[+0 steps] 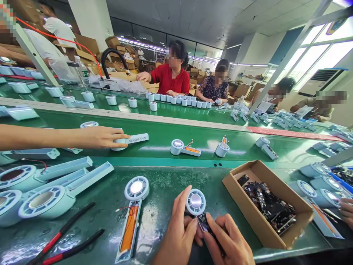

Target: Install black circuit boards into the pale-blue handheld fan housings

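My left hand (178,224) is closed around a light-blue handheld fan (195,201), its round head with a silver disc pointing away from me. My right hand (230,235) pinches a black circuit board (203,222) at the handle, just below the fan head. The fingers hide most of the handle, so how far the board sits inside it cannot be seen. To the left lies another handheld fan with an opened handle (128,228), showing an orange strip and thin wires.
A cardboard box (249,217) of black circuit boards stands at right. Red-and-black pliers (60,235) lie at lower left beside several fans (46,202). Beyond, a green conveyor (157,141) carries fans; a co-worker's hand (107,138) touches one. Another person's hand (346,211) shows at the right edge.
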Available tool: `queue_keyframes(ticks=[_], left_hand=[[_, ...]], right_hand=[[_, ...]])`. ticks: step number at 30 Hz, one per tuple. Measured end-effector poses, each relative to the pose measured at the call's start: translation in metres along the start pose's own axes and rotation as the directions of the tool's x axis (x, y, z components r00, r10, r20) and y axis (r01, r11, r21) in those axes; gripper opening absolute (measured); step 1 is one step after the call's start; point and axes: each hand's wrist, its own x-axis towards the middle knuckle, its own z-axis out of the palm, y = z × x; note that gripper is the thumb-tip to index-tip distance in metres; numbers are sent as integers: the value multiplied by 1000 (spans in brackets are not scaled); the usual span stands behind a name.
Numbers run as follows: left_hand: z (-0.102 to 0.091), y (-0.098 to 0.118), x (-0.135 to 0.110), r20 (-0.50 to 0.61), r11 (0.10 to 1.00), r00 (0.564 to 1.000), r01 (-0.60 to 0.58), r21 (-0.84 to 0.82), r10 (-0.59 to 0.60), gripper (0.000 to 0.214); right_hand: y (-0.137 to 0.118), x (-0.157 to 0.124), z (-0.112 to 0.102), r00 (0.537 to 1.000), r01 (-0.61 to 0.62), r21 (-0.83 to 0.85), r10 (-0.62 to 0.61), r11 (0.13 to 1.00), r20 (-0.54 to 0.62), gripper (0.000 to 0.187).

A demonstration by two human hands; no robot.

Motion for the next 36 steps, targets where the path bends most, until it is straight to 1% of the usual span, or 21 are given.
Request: queue_keyframes(ticks=[3,5,8,10,12,14,15,16,18,20,21,23,26,29,31,33,36], left_hand=[[0,0,-1,16,1000,1000,7,-20,-7,67],[2,-1,0,-14,1000,1000,4,11,-4,72],[6,-2,2,-74,989,997,5,146,6,77],[6,-2,3,-105,967,994,2,254,25,76],[5,-2,3,-119,943,991,-11,331,53,71],[3,0,3,-106,926,992,-21,378,65,68],[2,1,3,-88,919,994,-21,393,61,67],[1,2,2,-70,913,996,-18,407,51,66],[1,3,3,-44,903,999,-9,430,31,64],[1,4,5,-42,898,999,2,441,19,64],[1,5,6,-49,896,999,6,444,18,63],[1,6,9,-68,895,997,5,446,29,62],[1,7,9,-79,893,996,-2,450,42,61],[-1,6,5,-53,898,997,-26,440,55,61],[-3,3,2,-17,898,995,-80,432,97,60],[-6,1,0,7,889,989,-134,438,145,60],[-9,-2,-2,13,868,982,-173,466,189,62]], right_hand=[[-2,-1,3,1000,-5,-5,5,1000,-10,33],[-6,-5,8,999,-50,-8,50,999,-19,32],[-14,-9,17,990,-141,-43,140,989,-22,29],[-18,-10,18,984,-178,-48,177,983,-17,30],[-17,-8,10,980,-201,26,200,979,19,34],[-10,-5,-6,969,-233,185,212,955,124,37],[-6,-5,-16,956,-270,275,222,923,193,37],[-1,-6,-26,931,-335,351,252,874,263,37],[7,-10,-41,860,-494,455,337,741,384,37],[10,-17,-46,801,-587,505,364,633,476,37],[10,-20,-45,785,-606,518,350,603,512,38],[9,-24,-39,764,-627,530,318,570,561,40],[4,-21,-33,742,-653,531,314,540,592,40],[0,-5,-39,728,-668,544,294,508,619,40],[-3,8,-46,722,-675,555,281,486,632,37],[-6,20,-50,732,-663,557,279,501,621,30],[-9,29,-48,743,-652,542,308,531,594,22]])
